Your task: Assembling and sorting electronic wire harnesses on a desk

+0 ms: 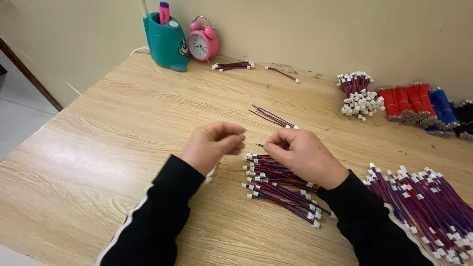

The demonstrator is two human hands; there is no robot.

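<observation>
both hands over the wooden table (123, 123), left hand (213, 144) with fingers curled shut, perhaps on something too small to see, right hand (300, 155) pinching a thin wire (259, 145) just above the wire pile (281, 189).

red-blue connector wires (281, 189), loosely piled, beneath right hand (300, 155)

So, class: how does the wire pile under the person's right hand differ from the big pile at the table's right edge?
The wire pile under the right hand is small; the big pile holds far more. The small pile lies partly under the right hand; the big one lies untouched, cut off by the picture's edge. Both are red-and-blue wires with white connectors.
</observation>
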